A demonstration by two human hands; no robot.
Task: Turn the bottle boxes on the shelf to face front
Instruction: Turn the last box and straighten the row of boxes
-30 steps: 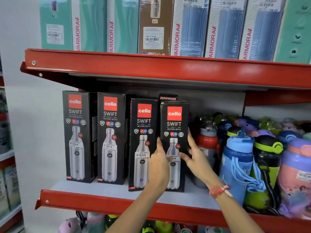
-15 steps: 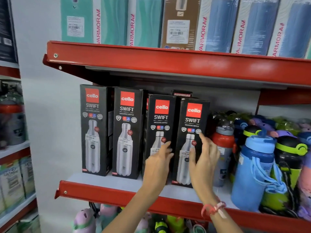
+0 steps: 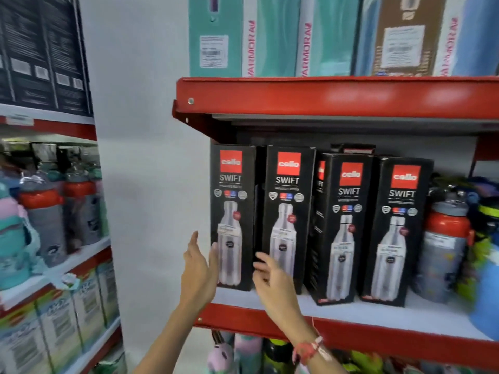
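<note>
Several black "cello SWIFT" bottle boxes stand in a row on the red shelf (image 3: 378,334). The leftmost box (image 3: 232,201) and the second box (image 3: 287,201) face front. The third box (image 3: 344,228) is turned slightly, showing its left side; the fourth box (image 3: 397,230) stands beside it. My left hand (image 3: 199,268) is open at the left edge of the leftmost box, thumb touching its front corner. My right hand (image 3: 270,276) is open with fingers spread at the gap between the first two boxes. Neither hand grips a box.
Loose bottles, one with a red lid (image 3: 442,249), crowd the shelf right of the boxes. Teal and blue boxes (image 3: 272,36) fill the shelf above. A white pillar (image 3: 140,157) separates another shelf unit with bottles (image 3: 46,211) at left. More bottles sit below.
Both hands left the two right-hand boxes and moved left to the leftmost box. The view swung left, so the shelf now sits further right.
</note>
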